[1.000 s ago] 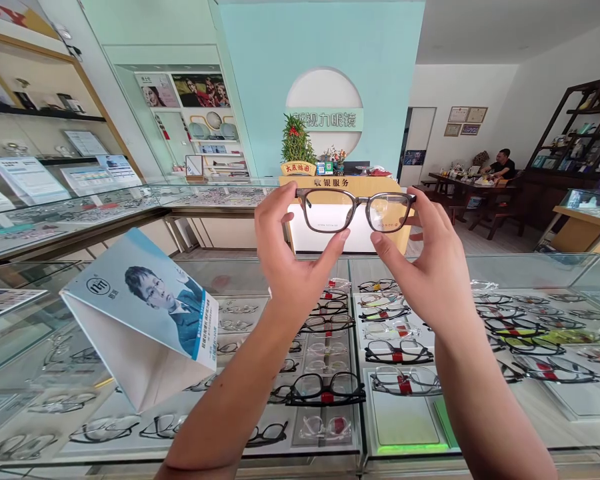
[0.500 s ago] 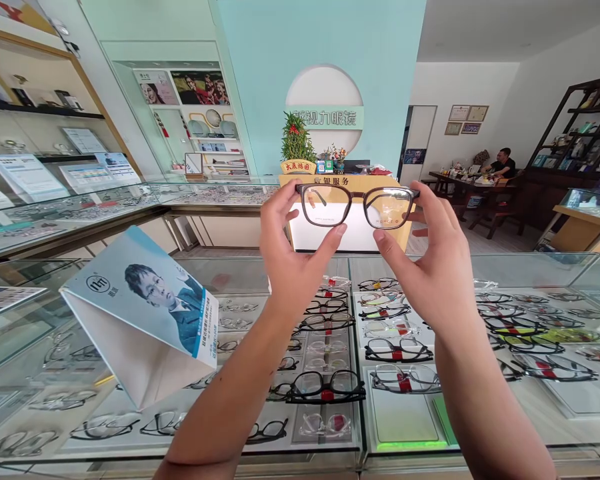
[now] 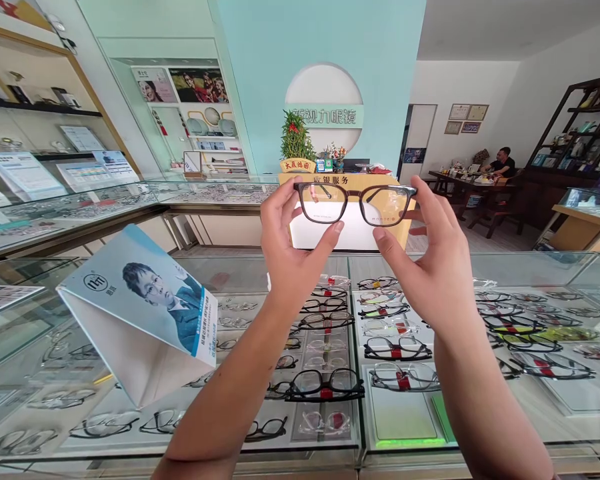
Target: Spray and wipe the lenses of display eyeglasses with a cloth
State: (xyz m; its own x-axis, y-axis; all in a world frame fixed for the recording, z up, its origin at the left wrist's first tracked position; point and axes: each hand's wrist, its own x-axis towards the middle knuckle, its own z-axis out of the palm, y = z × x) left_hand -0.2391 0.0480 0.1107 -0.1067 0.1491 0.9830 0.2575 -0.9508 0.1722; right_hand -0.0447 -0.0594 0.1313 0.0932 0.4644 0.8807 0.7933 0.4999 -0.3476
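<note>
Our left hand (image 3: 290,257) pinches the left end of the dark glasses (image 3: 356,203) and our right hand (image 3: 433,267) pinches the right end, holding them level in the air above the far edge of the glass worktop (image 3: 505,267). Under the glass lie rows of display frames (image 3: 325,385), and a folded paper stand (image 3: 140,313) sits toward the worktop's left edge.

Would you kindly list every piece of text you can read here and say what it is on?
"视力眼镜": wall sign; its first character is hidden by the plant.
"大展鸿图": plant pot.
"银服务": counter front; first character unclear.
Lens print on the glasses, held up by the left hand and right hand: too small.
Stand card logo and side text: blurred.
</note>
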